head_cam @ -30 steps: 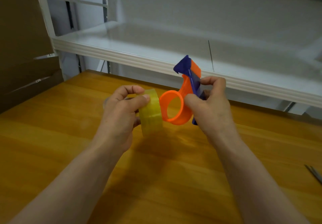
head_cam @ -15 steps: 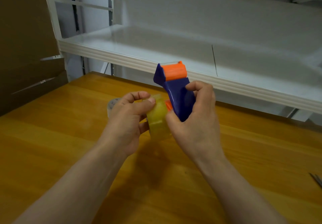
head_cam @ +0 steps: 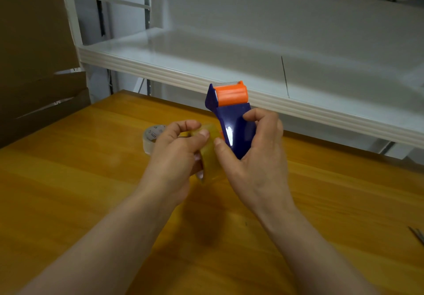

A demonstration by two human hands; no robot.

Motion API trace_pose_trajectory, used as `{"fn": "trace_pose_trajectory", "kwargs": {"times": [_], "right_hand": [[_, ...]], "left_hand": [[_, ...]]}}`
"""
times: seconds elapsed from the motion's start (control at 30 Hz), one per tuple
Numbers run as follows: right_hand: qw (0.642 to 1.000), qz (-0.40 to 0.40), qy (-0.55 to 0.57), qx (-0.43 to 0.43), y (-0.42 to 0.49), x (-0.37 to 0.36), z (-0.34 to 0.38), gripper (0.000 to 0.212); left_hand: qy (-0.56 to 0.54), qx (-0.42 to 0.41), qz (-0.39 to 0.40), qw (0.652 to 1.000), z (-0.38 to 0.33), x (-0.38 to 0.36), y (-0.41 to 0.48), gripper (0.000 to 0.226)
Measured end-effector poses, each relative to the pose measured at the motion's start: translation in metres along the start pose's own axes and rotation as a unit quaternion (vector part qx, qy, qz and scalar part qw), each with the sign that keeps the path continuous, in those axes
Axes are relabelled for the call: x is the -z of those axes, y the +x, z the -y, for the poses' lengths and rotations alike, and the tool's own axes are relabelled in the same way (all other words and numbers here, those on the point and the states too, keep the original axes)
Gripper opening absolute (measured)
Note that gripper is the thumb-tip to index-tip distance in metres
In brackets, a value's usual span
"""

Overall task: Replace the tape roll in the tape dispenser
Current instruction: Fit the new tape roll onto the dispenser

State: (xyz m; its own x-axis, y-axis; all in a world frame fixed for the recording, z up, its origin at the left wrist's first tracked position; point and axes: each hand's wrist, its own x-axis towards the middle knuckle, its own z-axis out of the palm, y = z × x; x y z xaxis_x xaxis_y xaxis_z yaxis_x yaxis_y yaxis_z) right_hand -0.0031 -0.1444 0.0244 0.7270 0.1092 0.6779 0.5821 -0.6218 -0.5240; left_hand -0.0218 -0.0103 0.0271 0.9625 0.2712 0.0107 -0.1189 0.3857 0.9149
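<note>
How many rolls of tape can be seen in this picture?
2: a yellowish tape roll held between both hands against the tape dispenser, and a clear tape roll on the table behind the left hand.

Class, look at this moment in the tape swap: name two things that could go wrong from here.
1. The dispenser has a toothed blade at its top, near the right hand; a slip might nick a finger.
2. The yellow roll, pinched in the left hand, is held above the table; it could drop and roll off.

My left hand covers most of the yellow tape roll; my right hand hides the dispenser's lower end and hub; the clear roll sits half behind my fingers; scissors are cut off at the right edge.
</note>
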Motion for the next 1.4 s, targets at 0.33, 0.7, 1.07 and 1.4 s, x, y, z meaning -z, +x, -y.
{"fn": "trace_pose_trajectory", "kwargs": {"times": [0.33, 0.7, 1.07, 1.4], "right_hand": [[0.999, 0.024, 0.026, 0.015, 0.004, 0.009, -0.004, 0.067], [0.998, 0.05, 0.039, -0.025, -0.004, -0.002, -0.001, 0.065], [0.991, 0.058, 0.109, -0.059, -0.025, -0.02, 0.01, 0.066], [0.968, 0.128, 0.205, -0.068, -0.016, -0.013, 0.01, 0.096]], "left_hand": [[-0.082, 0.078, 0.069, 0.991, -0.007, 0.0, 0.0, 0.021], [-0.042, 0.059, -0.016, 0.997, 0.007, -0.007, -0.002, 0.017], [-0.028, 0.049, 0.011, 0.998, 0.002, -0.001, 0.001, 0.026], [0.01, -0.043, 0.028, 0.999, -0.005, 0.013, 0.011, 0.025]]}}
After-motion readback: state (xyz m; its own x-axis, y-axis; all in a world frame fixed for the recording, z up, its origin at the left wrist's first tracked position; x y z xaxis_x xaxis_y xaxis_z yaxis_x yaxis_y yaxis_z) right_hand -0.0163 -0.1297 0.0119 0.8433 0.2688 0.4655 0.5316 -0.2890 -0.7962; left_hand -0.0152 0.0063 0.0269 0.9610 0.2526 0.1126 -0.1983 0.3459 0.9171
